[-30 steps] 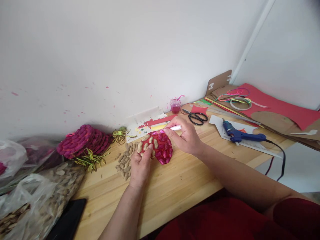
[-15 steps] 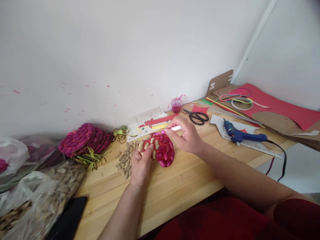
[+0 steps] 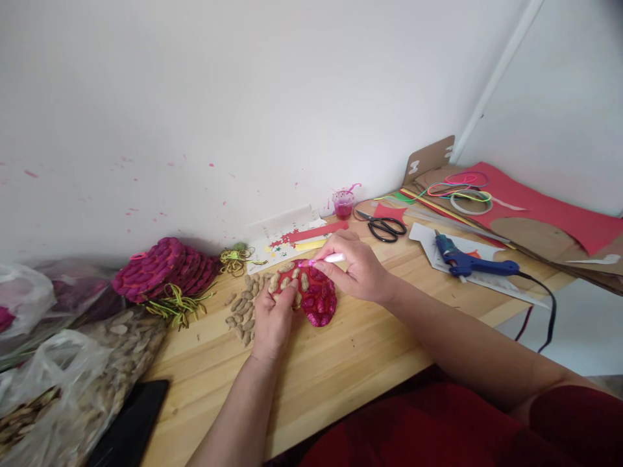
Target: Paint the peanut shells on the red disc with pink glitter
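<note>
My left hand (image 3: 276, 316) grips the left part of a red disc (image 3: 316, 279) covered with peanuts, its thumb on top. Glossy magenta peanuts (image 3: 320, 305) cover the right side of the disc, while those on the left are plain tan. Between the thumb and fingers of my right hand (image 3: 355, 266) is a white-handled brush (image 3: 335, 258), whose pink tip touches the disc's upper edge. Loose peanuts (image 3: 242, 311) lie on the table left of the disc. A cup of magenta paint (image 3: 343, 204) stands behind, by the wall.
Black scissors (image 3: 384, 228) and a blue glue gun (image 3: 474, 263) lie to the right, near red card (image 3: 545, 201). At left are stacked magenta peanut discs (image 3: 163, 266), yellow-green cords (image 3: 180, 306), plastic bags (image 3: 73, 370) and a black flat object (image 3: 129, 425).
My right hand has moved slightly left with the brush, whose tip is now further left along the disc's upper edge. The disc has shifted very slightly.
</note>
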{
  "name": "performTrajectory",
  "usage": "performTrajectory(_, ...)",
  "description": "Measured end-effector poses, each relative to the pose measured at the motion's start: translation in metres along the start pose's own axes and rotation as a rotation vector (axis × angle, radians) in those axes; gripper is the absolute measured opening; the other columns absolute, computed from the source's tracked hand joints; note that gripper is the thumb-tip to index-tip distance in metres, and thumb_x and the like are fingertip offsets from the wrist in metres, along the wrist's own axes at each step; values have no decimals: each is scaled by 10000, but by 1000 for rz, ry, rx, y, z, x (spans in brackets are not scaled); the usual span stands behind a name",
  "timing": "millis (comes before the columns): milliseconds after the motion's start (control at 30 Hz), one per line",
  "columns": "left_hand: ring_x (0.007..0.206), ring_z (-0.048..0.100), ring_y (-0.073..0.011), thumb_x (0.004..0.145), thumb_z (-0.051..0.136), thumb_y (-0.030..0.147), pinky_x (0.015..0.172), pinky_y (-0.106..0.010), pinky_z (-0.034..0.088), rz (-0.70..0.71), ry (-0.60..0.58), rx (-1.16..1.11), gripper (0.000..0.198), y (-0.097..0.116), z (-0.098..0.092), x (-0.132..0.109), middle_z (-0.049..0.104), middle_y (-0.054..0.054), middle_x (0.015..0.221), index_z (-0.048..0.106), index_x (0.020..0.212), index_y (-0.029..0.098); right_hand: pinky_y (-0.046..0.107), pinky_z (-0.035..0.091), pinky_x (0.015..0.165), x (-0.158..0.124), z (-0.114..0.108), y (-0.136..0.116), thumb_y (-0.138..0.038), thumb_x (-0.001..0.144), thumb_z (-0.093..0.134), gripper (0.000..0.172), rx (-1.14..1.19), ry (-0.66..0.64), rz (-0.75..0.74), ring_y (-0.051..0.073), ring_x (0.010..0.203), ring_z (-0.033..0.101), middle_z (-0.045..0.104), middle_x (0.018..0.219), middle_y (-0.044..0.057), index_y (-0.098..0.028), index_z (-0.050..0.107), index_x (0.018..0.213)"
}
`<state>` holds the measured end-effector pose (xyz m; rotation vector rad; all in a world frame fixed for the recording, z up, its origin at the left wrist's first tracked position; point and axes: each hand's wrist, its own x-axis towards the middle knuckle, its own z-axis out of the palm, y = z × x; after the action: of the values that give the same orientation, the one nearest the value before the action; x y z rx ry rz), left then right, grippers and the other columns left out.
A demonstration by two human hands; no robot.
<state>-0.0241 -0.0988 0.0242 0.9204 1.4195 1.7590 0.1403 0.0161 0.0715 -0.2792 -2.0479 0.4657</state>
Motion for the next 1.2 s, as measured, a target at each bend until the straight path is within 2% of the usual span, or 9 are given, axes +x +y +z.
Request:
performTrajectory(100, 778, 669, -158, 830, 793, 354, 774, -264, 517, -11, -12, 8, 263, 3, 2, -1, 756, -28, 890, 774, 1020, 173, 353, 420, 823, -1, 1, 0, -237, 957, 669, 47, -26, -45, -22, 188, 825, 625, 719, 837, 17, -219, 642, 923)
performTrajectory(200, 938, 719, -199, 785, 833, 341, 911, -307, 535, -46, 29, -69, 395, 5, 5, 0, 784, -60, 1052, 762, 1138, 177, 361, 412, 812, -3, 2, 0, -239, 950, 658, 84, -82, -73, -1, 193, 810, 616, 706, 813, 20, -216, 615, 882)
performTrajectory(333, 965, 743, -233, 738, 869, 368, 945, -357, 552, -84, 86, -164, 474, 3, 3, 4, 795, -84, 1085, 755, 1150, 164, 353, 433, 807, -3, 1, 5, -257, 939, 651, 99, -76, -42, 56, 193, 794, 620, 694, 790, 18, -220, 606, 859)
performTrajectory(467, 947, 749, -220, 710, 889, 393, 931, -348, 554, -137, 99, -102, 640, -3, -1, 6, 794, -83, 1114, 708, 1285, 177, 310, 460, 727, 11, -15, 22, -365, 934, 629, 147, -30, 118, 343, 183, 750, 638, 714, 814, 11, -229, 613, 882)
performTrajectory(600, 949, 747, -213, 725, 877, 391, 933, -340, 545, -147, 88, -47, 715, -4, -2, 6, 803, -79, 1097, 658, 1375, 192, 293, 460, 698, 45, -46, 57, -451, 927, 599, 218, -215, 204, 590, 185, 724, 643, 720, 805, -2, -235, 616, 949)
performTrajectory(700, 950, 742, -213, 714, 883, 399, 921, -331, 548, -132, 82, -38, 699, -4, -2, 6, 801, -81, 1105, 679, 1348, 188, 297, 465, 751, 72, -61, 90, -434, 963, 548, 223, -552, 93, 744, 197, 828, 669, 751, 908, 29, -227, 630, 973)
performTrajectory(867, 914, 735, -193, 708, 890, 396, 864, -302, 557, -118, 87, -52, 689, -4, -3, 7, 791, -81, 1118, 690, 1336, 198, 352, 469, 847, 94, -55, 126, -397, 913, 634, 197, -692, -40, 855, 268, 985, 669, 768, 1003, 106, -207, 685, 898)
performTrajectory(1033, 800, 716, -173, 670, 903, 398, 757, -280, 566, -114, 125, -79, 727, 2, -2, 6, 789, -56, 1033, 690, 1337, 201, 420, 466, 948, 94, -38, 134, -412, 894, 662, 218, -752, -139, 895, 324, 1173, 611, 762, 1103, 137, -205, 720, 934)
performTrajectory(1200, 725, 687, -152, 668, 898, 392, 686, -250, 546, -80, 149, -112, 688, 7, 0, 5, 767, -27, 902, 709, 1297, 189, 453, 467, 966, 94, -35, 136, -412, 880, 679, 221, -764, -186, 892, 344, 1194, 598, 760, 1099, 153, -199, 725, 913)
